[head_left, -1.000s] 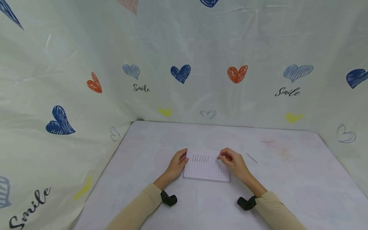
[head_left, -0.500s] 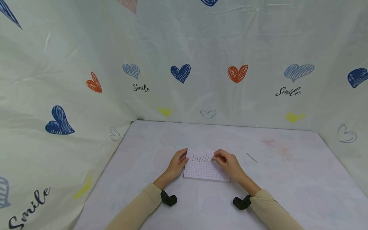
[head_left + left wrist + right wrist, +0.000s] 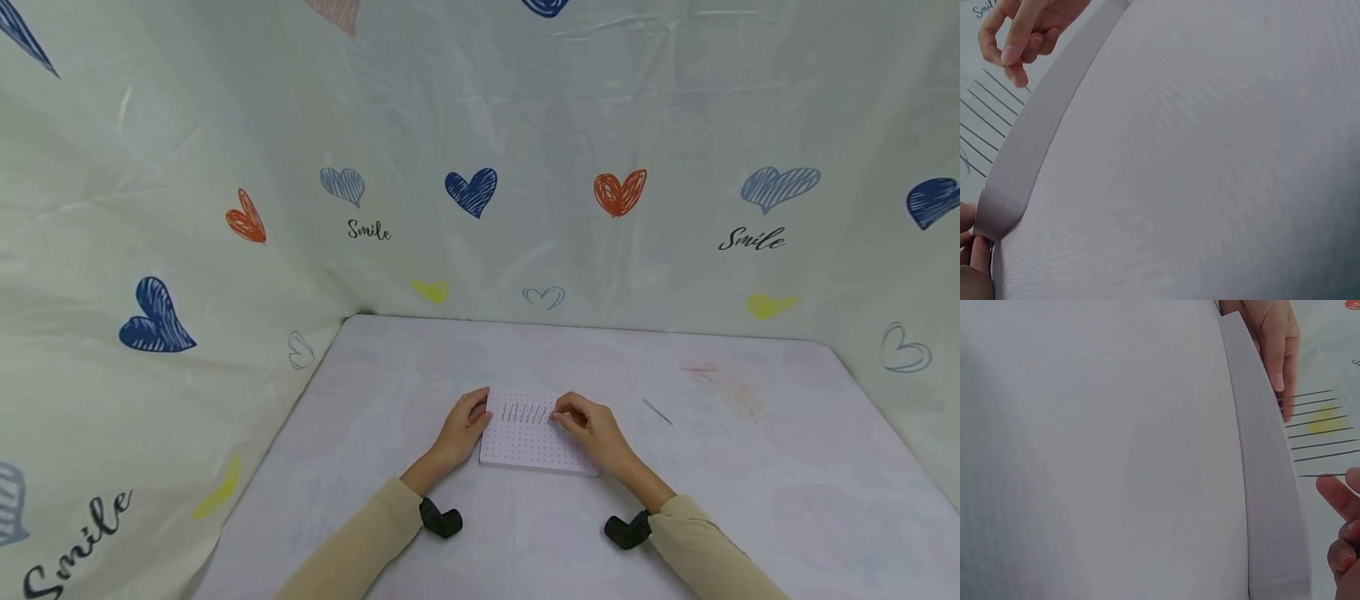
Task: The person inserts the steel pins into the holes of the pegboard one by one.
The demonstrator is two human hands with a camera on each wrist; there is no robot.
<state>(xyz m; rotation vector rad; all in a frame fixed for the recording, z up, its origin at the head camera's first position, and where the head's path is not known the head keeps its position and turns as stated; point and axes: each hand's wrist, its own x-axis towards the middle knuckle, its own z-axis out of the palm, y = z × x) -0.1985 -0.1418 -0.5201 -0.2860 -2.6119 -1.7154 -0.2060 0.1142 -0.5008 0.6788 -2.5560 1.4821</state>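
Observation:
A white pegboard (image 3: 534, 452) full of small holes lies flat on the table. Several thin dark metal pins (image 3: 522, 413) stand in a row across its far part. My left hand (image 3: 453, 432) holds the board's left edge, fingers toward the far corner and thumb along the side. Over the right end of the row, my right hand (image 3: 594, 428) pinches another thin pin (image 3: 1311, 475) between thumb and index finger. In the right wrist view that pin is upright beside the others, its lower end close to the board; the board's edge hides whether it sits in a hole.
A couple of thin loose pins (image 3: 657, 412) lie on the white table (image 3: 420, 358) right of the board. Behind and to the left hangs a pale curtain (image 3: 540, 125) with printed hearts. Each wrist wears a black camera mount (image 3: 441, 518).
My right hand has moved left across the board with its pin, to the right end of the row, then nearly stopped. The left hand and board have stayed in place.

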